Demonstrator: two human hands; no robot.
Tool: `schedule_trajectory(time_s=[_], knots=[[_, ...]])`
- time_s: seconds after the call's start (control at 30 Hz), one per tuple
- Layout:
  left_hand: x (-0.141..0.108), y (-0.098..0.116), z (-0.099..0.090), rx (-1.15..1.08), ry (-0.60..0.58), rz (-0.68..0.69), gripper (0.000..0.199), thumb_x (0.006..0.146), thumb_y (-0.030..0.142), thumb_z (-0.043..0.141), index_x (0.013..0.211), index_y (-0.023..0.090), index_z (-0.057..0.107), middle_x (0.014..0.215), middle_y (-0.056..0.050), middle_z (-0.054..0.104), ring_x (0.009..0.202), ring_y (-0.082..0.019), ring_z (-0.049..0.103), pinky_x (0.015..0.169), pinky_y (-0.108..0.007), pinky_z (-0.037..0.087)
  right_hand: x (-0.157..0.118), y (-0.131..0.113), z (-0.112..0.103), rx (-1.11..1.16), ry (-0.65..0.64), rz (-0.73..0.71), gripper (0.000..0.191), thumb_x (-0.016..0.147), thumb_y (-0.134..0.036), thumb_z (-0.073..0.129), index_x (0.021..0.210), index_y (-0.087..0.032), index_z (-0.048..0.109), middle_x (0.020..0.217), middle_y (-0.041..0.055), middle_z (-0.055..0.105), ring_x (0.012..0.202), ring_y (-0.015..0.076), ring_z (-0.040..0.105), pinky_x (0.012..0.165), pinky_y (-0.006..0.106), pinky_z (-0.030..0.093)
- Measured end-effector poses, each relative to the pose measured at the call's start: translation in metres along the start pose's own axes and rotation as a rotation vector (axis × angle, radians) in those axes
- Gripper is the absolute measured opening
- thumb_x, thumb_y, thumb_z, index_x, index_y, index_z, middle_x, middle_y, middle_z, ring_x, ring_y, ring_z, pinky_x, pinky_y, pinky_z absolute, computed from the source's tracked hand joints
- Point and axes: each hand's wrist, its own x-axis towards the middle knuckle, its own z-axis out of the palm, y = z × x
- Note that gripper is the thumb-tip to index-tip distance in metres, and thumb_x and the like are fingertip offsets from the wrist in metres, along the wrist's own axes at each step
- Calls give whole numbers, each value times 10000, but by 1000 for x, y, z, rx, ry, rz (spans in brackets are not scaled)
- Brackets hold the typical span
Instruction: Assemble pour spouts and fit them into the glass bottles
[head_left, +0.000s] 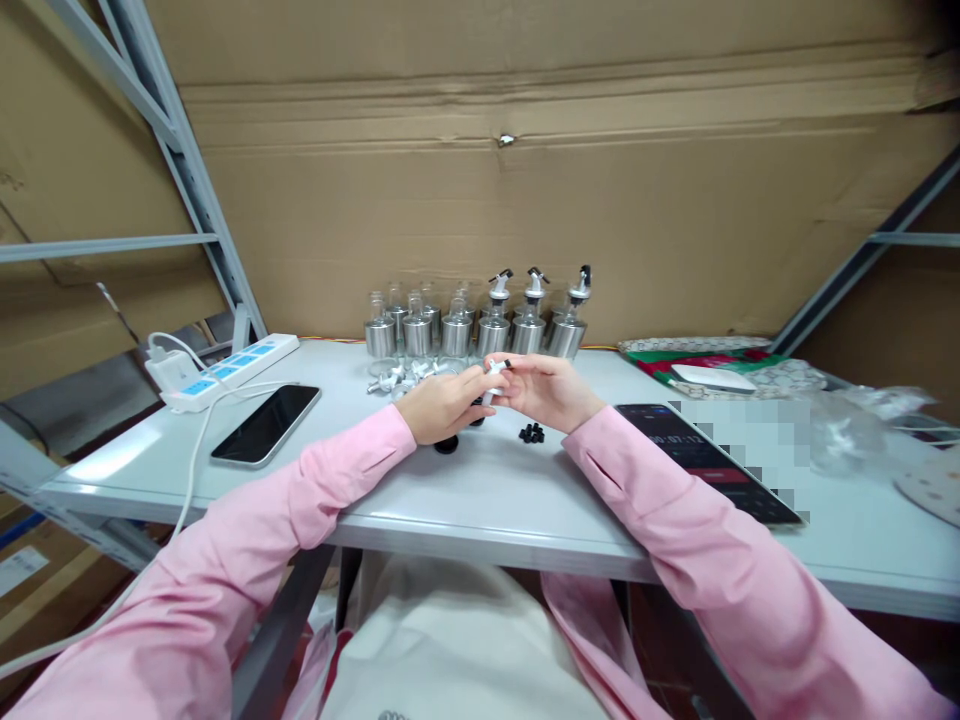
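Above the middle of the white table, my left hand [448, 402] has its fingers closed round a small white spout [493, 377]. My right hand [546, 388] meets it from the right, its fingertips pinched on the black tip at the spout's top. Just behind my left hand lie several loose white spouts [390, 379]. A round black piece [446, 445] rests below that hand, partly covered by it. Several small black caps [532, 433] sit in a pile under my right hand.
Steel and glass bottles [456, 332] stand at the back, some with spouts on top. At left are a phone [268, 425] and a power strip [240, 368]. A tablet [709, 465], a white device [712, 377] and plastic bags [847, 430] lie at right.
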Motion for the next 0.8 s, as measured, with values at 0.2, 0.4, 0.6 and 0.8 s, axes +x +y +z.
schedule_trajectory(time_s=[0.2, 0.4, 0.6, 0.8], knots=[[-2, -8, 1, -65, 148, 3, 394, 914, 313, 383, 1274, 195, 277, 1025, -60, 563, 667, -100, 585, 638, -226, 476, 4, 5, -2, -28, -2, -114, 185, 691, -309, 676, 773, -161, 602, 609, -43, 419, 570, 87, 442, 597, 245, 416], [-5, -34, -10, -88, 145, -212, 384, 827, 110, 371, 1206, 173, 378, 1153, -92, 504, 798, -115, 594, 720, -254, 489, 6, 5, -7, -10, 67, -197, 267, 651, -338, 748, 751, -185, 554, 604, -59, 444, 566, 74, 444, 607, 242, 407], [-8, -40, 1, -118, -114, -228, 297, 878, 191, 391, 1159, 163, 481, 1123, -85, 545, 946, -160, 578, 864, -304, 456, 5, 2, -7, 34, 143, -238, 298, 633, -311, 769, 681, -180, 505, 558, -77, 425, 532, 60, 415, 592, 226, 393], [-3, -26, 12, -106, -256, -155, 286, 875, 275, 489, 1132, 154, 528, 1114, -96, 594, 1050, -224, 526, 913, -368, 406, 6, 0, -7, 67, 195, -179, 339, 635, -363, 758, 649, -187, 469, 521, -83, 434, 501, 65, 418, 595, 241, 400]])
